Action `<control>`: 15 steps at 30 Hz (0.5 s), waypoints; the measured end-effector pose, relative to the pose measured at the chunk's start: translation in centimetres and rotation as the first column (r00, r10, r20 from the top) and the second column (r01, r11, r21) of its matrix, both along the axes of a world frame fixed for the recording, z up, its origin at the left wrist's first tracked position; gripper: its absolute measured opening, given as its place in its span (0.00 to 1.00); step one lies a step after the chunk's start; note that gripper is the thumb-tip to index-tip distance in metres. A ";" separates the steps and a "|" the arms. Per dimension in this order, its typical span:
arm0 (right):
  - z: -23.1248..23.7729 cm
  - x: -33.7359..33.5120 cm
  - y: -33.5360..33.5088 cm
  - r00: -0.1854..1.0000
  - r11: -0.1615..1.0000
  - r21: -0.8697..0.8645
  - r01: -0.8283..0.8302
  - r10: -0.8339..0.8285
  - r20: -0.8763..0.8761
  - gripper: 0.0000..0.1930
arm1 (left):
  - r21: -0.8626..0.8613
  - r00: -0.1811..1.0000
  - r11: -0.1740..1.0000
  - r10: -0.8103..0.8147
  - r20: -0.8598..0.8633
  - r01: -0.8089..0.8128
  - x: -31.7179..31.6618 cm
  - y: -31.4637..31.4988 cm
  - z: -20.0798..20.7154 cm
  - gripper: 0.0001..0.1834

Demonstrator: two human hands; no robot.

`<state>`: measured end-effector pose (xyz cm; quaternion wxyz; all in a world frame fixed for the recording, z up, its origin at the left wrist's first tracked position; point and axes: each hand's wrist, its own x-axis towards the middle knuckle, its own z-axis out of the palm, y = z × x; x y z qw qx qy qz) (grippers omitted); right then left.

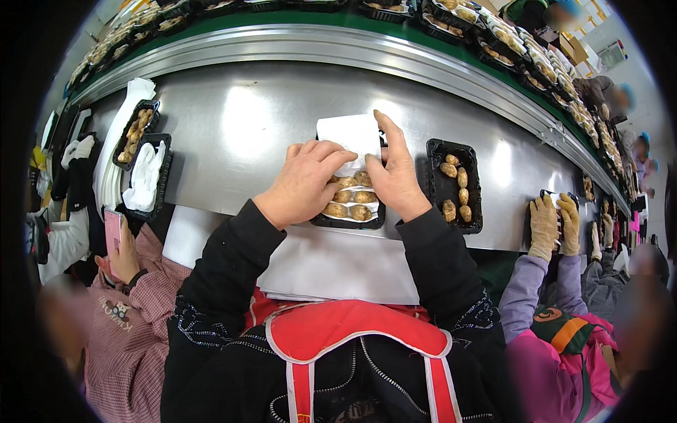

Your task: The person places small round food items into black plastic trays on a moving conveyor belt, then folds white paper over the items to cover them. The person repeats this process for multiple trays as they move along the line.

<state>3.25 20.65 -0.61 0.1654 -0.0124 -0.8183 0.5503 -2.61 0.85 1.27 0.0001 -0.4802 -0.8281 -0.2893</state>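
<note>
In front of me a black tray [349, 225] holds rows of small brown, speckled, potato-like pieces [361, 212], with folded white paper between the rows. A white paper sheet [349, 130] covers the tray's far part. My left hand [305, 182] comes from the left, its curled fingers on the paper and its thumb beside the brown pieces. At the right edge, my right hand [400, 176] has its thumb on the paper and its index finger up at the sheet's far corner. The fingers partly hide the tray's middle.
Right of me stands another black tray [453, 224] with several brown pieces. Two trays, one with brown pieces [135, 134], one with white paper [146, 176], lie left. White sheets [338, 264] lie at the table's near edge. A metal rail [282, 44] borders filled trays. People flank me.
</note>
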 end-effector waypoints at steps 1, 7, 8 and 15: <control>0.1 0.0 -0.1 1.000 1.000 -0.010 0.014 -0.014 -0.008 0.34 | 0.000 1.000 1.000 0.004 0.001 -0.004 0.1 0.0 0.0 0.28; 1.2 0.6 -0.6 0.995 0.948 0.303 0.099 -0.099 -0.018 0.34 | -0.020 1.000 1.000 -0.014 -0.004 0.014 0.0 -0.2 -0.2 0.21; 1.5 0.8 -0.7 0.994 0.937 0.334 0.099 -0.107 0.006 0.32 | -0.014 1.000 1.000 -0.016 -0.012 0.015 0.1 -0.2 -0.2 0.19; 3.6 2.4 0.0 0.981 0.722 0.667 0.185 -0.098 -0.166 0.19 | 0.056 0.999 0.998 -0.014 -0.037 0.016 0.2 -0.3 -0.7 0.12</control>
